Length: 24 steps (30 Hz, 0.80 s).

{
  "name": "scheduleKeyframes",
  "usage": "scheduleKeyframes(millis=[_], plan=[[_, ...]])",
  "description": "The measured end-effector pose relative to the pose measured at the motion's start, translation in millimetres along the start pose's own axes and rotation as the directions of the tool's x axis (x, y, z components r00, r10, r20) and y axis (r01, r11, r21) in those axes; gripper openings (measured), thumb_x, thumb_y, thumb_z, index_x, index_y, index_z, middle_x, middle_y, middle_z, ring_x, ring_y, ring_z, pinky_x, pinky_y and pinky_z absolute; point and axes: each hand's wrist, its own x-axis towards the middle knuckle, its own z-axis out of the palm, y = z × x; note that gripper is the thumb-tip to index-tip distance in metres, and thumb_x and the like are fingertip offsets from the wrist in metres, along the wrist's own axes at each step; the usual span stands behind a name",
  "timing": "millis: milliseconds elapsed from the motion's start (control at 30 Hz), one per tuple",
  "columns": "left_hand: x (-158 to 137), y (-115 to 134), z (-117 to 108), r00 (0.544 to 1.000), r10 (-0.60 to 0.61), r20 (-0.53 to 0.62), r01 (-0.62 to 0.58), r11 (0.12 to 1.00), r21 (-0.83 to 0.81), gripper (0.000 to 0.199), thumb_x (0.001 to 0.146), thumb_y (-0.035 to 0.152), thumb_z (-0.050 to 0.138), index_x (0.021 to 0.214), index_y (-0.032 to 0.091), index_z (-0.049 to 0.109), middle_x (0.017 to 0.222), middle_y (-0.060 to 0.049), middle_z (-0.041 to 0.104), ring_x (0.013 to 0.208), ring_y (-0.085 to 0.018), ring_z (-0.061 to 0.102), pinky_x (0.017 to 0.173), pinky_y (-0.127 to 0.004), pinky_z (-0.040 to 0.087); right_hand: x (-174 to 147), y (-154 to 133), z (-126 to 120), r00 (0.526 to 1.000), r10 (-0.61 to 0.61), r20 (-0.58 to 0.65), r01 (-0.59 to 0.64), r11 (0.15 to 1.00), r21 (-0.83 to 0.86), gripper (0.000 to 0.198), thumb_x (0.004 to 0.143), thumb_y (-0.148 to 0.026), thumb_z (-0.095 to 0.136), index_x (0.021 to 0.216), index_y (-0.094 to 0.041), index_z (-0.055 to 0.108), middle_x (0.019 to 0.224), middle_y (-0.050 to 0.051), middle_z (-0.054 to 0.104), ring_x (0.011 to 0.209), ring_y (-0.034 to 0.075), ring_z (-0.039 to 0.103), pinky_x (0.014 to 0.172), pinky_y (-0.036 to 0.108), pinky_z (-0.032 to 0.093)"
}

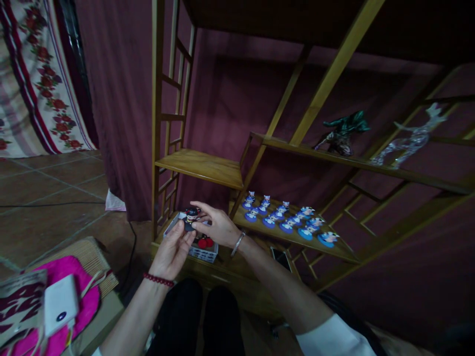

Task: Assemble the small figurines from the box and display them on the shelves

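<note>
Black-capped figurine (pixel 191 215) pinched between my left hand (pixel 172 253) and right hand (pixel 218 226), fingers of both closed on it, probably to steady something so small. It is held over the patterned basket (pixel 203 254) (red pieces (pixel 202 244) inside). Blue-based figurines (pixel 288 225) stand in rows on the lower shelf (pixel 343 252), presumably spaced so each shows.

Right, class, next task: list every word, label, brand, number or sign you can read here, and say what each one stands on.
No text can be read for certain.
White device: a small round dark spot, too blurred to read.
Beige cloth beside it: dark red print, letters or pattern, cannot tell.
Patterned box: dark marks on its side, too small to read.
Black figurine: no lettering can be made out.
</note>
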Motion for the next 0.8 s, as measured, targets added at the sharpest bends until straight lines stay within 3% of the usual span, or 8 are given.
scheduleKeyframes(millis=[400, 800], plan=[[-1.8, -0.1, 0.0, 1.000, -0.009, -0.001, 0.009, 1.000, 0.024, 0.017, 0.081, 0.009, 0.047, 0.085, 0.013, 0.063, 0.091, -0.006, 0.065, 0.077, -0.011, 0.060, 0.069, -0.022, 0.051, 1.6, -5.8, 0.6, 0.999, -0.031, -0.012, 0.030, 0.996, -0.086, 0.051, 0.071, -0.018, 0.055, 0.121, -0.023, 0.043, 0.100, 0.002, 0.060, 0.078, 0.012, 0.061, 0.074, 0.026, 0.048], [-5.4, -2.6, 1.0, 1.000, -0.008, 0.002, 0.008, 1.000, 0.023, 0.015, 0.079, 0.009, 0.049, 0.082, 0.013, 0.063, 0.086, -0.006, 0.066, 0.075, -0.011, 0.061, 0.068, -0.022, 0.051, 2.8, -9.9, -0.8, 0.995, -0.098, -0.033, 0.089, 0.973, -0.214, 0.033, 0.072, -0.019, 0.055, 0.105, -0.021, 0.055, 0.093, 0.000, 0.061, 0.070, 0.010, 0.057, 0.069, 0.021, 0.045]])
